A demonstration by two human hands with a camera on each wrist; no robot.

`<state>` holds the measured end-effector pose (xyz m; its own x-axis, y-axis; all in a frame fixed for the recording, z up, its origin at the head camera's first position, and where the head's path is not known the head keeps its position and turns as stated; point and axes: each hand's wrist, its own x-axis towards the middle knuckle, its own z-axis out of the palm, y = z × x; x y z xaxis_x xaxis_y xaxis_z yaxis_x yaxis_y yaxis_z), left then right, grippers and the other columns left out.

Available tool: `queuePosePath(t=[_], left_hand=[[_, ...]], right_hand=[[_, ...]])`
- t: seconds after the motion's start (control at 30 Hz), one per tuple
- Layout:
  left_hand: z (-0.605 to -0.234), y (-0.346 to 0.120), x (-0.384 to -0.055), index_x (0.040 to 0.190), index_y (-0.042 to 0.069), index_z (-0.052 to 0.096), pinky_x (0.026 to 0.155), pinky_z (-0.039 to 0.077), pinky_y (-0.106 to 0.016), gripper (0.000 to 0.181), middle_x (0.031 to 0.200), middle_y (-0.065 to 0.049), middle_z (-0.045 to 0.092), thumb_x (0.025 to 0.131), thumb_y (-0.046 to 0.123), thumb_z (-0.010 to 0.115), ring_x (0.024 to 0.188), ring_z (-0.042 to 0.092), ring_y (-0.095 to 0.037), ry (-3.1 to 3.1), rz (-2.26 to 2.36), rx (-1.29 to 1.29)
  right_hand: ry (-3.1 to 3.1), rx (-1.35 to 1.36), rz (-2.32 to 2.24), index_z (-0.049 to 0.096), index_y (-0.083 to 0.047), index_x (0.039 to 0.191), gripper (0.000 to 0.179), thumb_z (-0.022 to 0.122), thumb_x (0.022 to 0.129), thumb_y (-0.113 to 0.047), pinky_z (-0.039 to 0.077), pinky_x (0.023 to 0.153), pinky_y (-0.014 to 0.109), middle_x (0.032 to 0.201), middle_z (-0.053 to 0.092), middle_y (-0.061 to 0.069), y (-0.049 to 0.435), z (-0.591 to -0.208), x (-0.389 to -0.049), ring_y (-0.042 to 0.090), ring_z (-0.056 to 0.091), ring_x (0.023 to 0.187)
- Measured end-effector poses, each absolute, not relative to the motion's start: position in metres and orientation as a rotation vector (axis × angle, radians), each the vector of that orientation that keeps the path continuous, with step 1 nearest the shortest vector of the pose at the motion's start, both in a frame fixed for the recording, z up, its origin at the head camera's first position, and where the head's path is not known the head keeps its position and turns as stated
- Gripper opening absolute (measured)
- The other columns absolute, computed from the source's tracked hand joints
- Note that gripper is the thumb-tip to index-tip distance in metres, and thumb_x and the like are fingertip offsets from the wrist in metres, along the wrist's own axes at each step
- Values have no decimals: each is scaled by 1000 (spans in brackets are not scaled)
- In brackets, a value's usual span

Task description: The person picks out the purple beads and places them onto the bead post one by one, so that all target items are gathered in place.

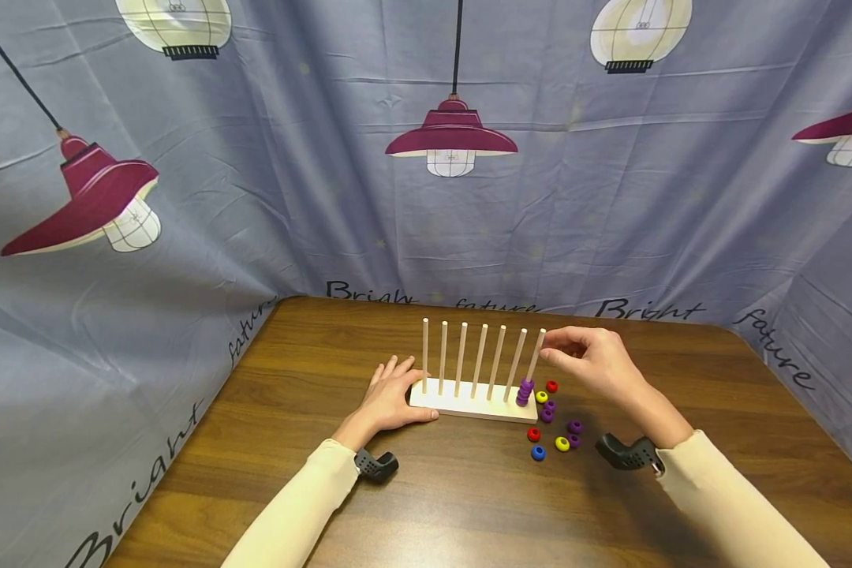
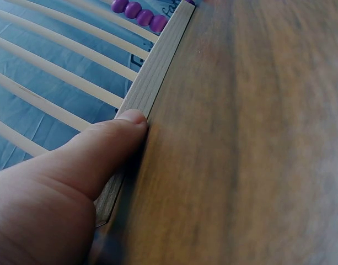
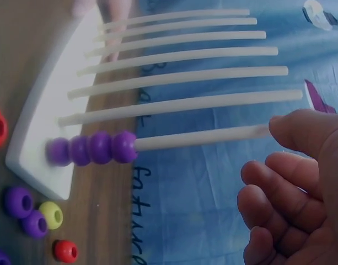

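A pale wooden peg stand (image 1: 472, 401) bears a row of several upright rods. Purple beads (image 3: 101, 147) are stacked at the foot of its rightmost rod (image 3: 202, 136). My left hand (image 1: 390, 398) grips the stand's left end, thumb along the front edge and fingers spread behind and beside it. At the top of the rightmost rod is my right hand (image 1: 592, 359), its thumb tip right by the rod's end. Its other fingers are loosely bent, and no bead shows between them in the right wrist view.
Loose beads lie on the brown table (image 1: 461, 497) right of the stand: red (image 1: 534, 435), yellow (image 1: 562, 444), purple (image 1: 575, 427) and one blue bead (image 1: 538, 453). Behind the table hangs a blue-grey curtain (image 1: 426, 229) printed with lamps.
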<state>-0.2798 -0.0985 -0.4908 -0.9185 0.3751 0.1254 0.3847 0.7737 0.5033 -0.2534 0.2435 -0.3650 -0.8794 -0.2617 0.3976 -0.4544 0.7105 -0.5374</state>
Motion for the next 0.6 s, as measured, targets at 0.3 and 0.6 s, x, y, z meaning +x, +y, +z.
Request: queuePosePath(t=[0.3, 0.6], left_hand=[[-489, -98, -280, 135, 23, 65, 126, 15, -63, 69, 161, -18, 41, 76, 55, 81, 154, 24, -48, -2952, -835, -621], [-490, -98, -281, 136, 23, 64, 127, 14, -63, 70, 162, -18, 40, 76, 56, 81, 154, 24, -48, -2961, -828, -622]], right_hand=[[-2635, 535, 933, 78, -6, 102, 18, 78, 87, -16, 50, 59, 18, 85, 79, 5, 254, -382, -250, -3, 59, 66], [-2665, 486, 894, 78, -6, 103, 20, 79, 86, -16, 47, 58, 19, 85, 78, 4, 270, -400, -243, -4, 55, 66]])
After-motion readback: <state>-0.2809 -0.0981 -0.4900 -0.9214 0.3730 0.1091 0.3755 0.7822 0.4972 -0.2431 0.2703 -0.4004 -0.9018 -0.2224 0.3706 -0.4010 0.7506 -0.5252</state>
